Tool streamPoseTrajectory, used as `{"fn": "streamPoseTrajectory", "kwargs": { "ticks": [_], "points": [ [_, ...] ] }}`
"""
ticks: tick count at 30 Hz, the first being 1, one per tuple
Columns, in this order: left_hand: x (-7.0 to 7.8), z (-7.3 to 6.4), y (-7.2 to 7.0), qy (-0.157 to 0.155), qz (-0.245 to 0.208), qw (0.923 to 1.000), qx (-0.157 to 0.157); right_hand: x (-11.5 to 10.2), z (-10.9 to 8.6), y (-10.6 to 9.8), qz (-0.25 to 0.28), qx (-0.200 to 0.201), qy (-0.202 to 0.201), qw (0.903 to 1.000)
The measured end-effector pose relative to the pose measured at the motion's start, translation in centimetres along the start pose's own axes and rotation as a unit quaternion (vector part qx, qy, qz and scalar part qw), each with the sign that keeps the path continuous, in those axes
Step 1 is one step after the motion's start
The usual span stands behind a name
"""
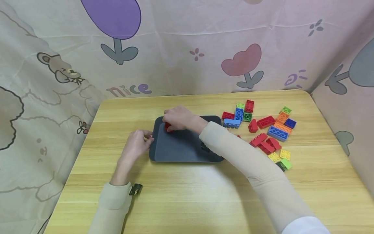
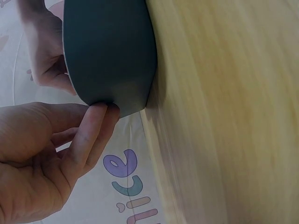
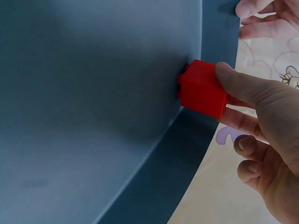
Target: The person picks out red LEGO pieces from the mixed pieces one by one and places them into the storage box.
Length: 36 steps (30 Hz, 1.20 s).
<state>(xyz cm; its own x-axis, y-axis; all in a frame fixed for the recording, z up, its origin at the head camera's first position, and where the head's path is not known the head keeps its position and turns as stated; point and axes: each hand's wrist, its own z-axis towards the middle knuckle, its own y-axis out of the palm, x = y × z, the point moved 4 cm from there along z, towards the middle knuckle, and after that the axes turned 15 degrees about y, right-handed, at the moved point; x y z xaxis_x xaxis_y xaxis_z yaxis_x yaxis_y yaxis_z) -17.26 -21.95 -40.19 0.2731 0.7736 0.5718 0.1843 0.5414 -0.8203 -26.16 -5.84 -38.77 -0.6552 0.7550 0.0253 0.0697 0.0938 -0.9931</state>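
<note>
A dark grey rectangular tray (image 1: 181,148) lies on the wooden table. My left hand (image 1: 135,144) pinches its left rim; in the left wrist view the fingertips (image 2: 96,112) press the outer wall while the thumb goes behind the edge. Reaching across the tray, my right hand (image 1: 179,117) holds a red toy building brick (image 3: 202,89) between thumb and fingers at the tray's far left corner. The right wrist view shows the brick's studs facing the tray floor, close over it. In the head view the right hand covers most of the brick.
Right of the tray lie many loose toy bricks: a blue brick (image 1: 231,123), a dark green brick (image 1: 247,117), red bricks (image 1: 266,122), an orange brick (image 1: 282,117) and yellow bricks (image 1: 285,154). A printed cloth (image 1: 181,71) hangs behind the table.
</note>
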Motion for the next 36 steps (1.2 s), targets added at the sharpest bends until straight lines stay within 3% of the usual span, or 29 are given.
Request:
{"fn": "streamPoseTrajectory", "kwargs": {
  "ticks": [17, 24, 36],
  "points": [
    [0.1, 0.1, -0.1, 0.013, 0.001, 0.9999, 0.001, 0.3, -0.3, -0.7, 0.025, -0.019, 0.009, 0.9995],
    [0.0, 0.1, -0.1, 0.009, 0.009, 0.9999, -0.002, 1.7, -1.4, -1.3, 0.03, -0.027, 0.02, 0.999],
    [0.1, 0.0, 0.0, 0.011, 0.0, 0.9999, 0.006, 5.2, -4.1, -3.5, 0.004, 0.006, 0.051, 0.9987]
  ]
}}
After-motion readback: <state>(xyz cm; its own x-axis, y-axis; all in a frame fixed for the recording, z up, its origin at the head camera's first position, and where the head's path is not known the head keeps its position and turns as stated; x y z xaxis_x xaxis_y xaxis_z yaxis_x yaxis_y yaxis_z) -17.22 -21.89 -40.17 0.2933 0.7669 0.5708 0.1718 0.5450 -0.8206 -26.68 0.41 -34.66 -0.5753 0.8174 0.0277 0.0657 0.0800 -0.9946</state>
